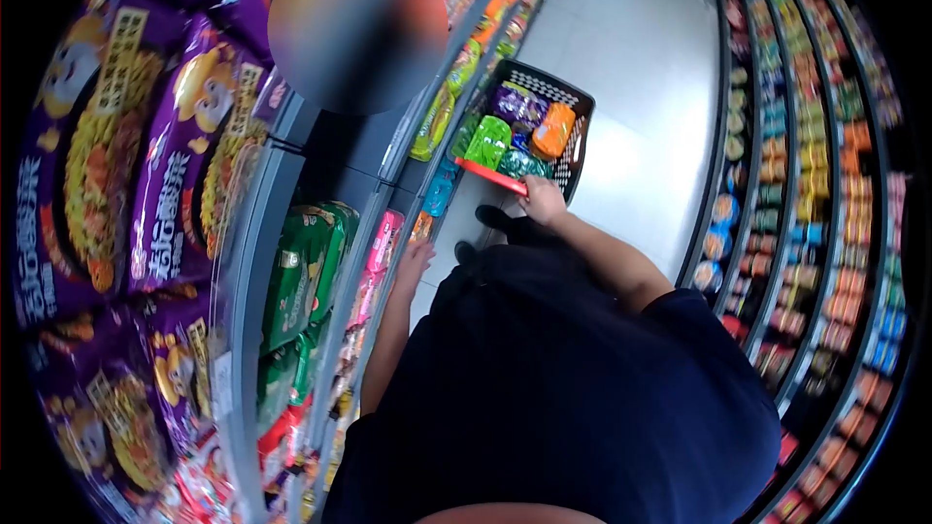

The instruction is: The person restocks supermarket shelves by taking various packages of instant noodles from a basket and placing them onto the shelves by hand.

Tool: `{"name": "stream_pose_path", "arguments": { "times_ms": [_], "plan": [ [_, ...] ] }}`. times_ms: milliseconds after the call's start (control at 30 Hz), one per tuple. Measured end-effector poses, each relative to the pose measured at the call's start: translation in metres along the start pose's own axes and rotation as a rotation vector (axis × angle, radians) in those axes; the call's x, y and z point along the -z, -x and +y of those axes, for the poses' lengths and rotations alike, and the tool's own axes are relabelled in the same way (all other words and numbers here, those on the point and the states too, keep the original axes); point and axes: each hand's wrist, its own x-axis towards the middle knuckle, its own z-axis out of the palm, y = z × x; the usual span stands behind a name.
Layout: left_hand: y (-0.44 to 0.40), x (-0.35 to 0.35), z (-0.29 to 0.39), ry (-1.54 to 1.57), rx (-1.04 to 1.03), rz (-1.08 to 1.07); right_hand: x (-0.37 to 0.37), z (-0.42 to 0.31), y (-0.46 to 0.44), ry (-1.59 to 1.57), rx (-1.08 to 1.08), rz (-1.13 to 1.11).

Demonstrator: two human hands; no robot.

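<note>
My right hand (542, 200) is wrapped round the red handle (493, 176) of a black shopping basket (580, 102). Inside the basket lie a purple snack bag (518, 107), a bright green bag (488, 142), an orange bag (554, 130) and a dark green bag (525, 165). My left hand (415, 260) hangs beside the lower shelf with its fingers stretched out and nothing visible in them. Closest to it are pink packages (384, 241) and a small orange package (421, 226) on the shelf.
Shelves on the left hold large purple noodle-snack bags (85, 150) and green packs (306, 272). Along the right runs another shelf (804, 165) of jars and packets. Shiny grey floor (649, 136) lies between them. A round blur hides part of the upper left.
</note>
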Motion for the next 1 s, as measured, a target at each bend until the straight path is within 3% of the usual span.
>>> {"name": "stream_pose_path", "arguments": {
  "times_ms": [67, 133, 233, 333, 433, 533, 567, 667, 700, 800, 833, 867, 933, 1000],
  "plan": [
    [-0.004, -0.019, 0.034, -0.11, -0.116, -0.121, -0.004, 0.006, 0.019, 0.073, -0.056, 0.013],
    [-0.02, -0.033, 0.041, -0.217, -0.267, -0.281, -0.001, 0.002, 0.031, -0.098, -0.169, -0.035],
    [-0.026, -0.073, 0.081, -0.282, -0.454, -0.411, 0.008, -0.002, 0.039, -0.105, -0.153, -0.116],
    [-0.014, -0.117, 0.138, -0.53, -0.586, -0.425, 0.019, -0.008, 0.04, -0.116, -0.181, -0.287],
    [-0.015, -0.157, 0.16, -0.569, -0.81, -0.363, 0.021, -0.007, 0.046, -0.181, -0.148, -0.35],
    [-0.043, -0.177, 0.135, -0.764, -0.872, -0.301, 0.025, 0.001, 0.049, -0.335, -0.083, -0.454],
    [-0.043, -0.179, 0.126, -0.965, -0.89, -0.206, 0.032, 0.0, 0.05, -0.351, -0.062, -0.503],
    [-0.037, -0.185, 0.113, -1.514, -0.813, -0.066, 0.031, 0.007, 0.046, -0.517, -0.047, -0.702],
    [-0.034, -0.192, 0.117, -1.629, -0.631, -0.072, 0.02, 0.016, 0.046, -0.661, -0.076, -0.726],
    [-0.04, -0.198, 0.112, -1.631, -0.338, -0.082, -0.009, 0.046, 0.035, -1.234, -0.29, -0.855],
    [-0.039, -0.197, 0.105, -1.573, -0.259, 0.004, -0.007, 0.057, 0.031, -1.314, -0.487, -0.876],
    [-0.046, -0.202, 0.1, -1.509, -0.199, 0.097, -0.014, 0.073, 0.028, -1.294, -0.446, -0.787],
    [-0.053, -0.215, 0.108, -1.461, -0.202, 0.281, -0.032, 0.114, 0.007, -0.943, -0.447, -0.884],
    [-0.061, -0.223, 0.109, -1.45, -0.168, 0.36, -0.066, 0.17, -0.016, -0.849, -0.437, -0.934]
  ]
}}
